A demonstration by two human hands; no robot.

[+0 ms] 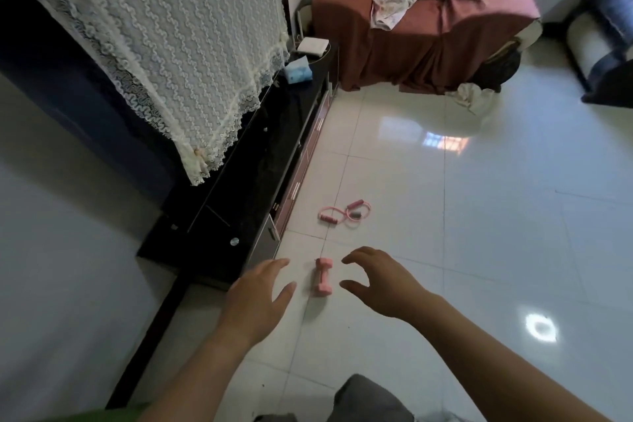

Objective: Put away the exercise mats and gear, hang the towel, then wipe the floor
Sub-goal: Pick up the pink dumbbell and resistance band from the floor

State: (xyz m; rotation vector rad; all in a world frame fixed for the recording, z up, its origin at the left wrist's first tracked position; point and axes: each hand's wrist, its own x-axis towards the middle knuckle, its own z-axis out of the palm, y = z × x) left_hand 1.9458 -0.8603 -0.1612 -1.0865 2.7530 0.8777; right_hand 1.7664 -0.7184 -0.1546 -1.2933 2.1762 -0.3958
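on the tiled floor [479, 216] beside the black cabinet [239, 181] lies the pink dumbbell [323, 276] — left hand [255, 298] and right hand [380, 284] flank it, both spread and empty, apparently poised to scoop it up; the resistance band [344, 212] waits beyond.

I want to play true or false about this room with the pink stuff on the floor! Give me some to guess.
1. The small pink dumbbell lies on the shiny white tiled floor. True.
2. The right hand grips the dumbbell. False: it is open beside it, not touching.
3. The left hand is empty. True.
4. The pink resistance band with foam handles hangs on the wall. False: it lies on the floor beyond the dumbbell.
5. A white lace cloth covers the sofa. False: it drapes the black screen.
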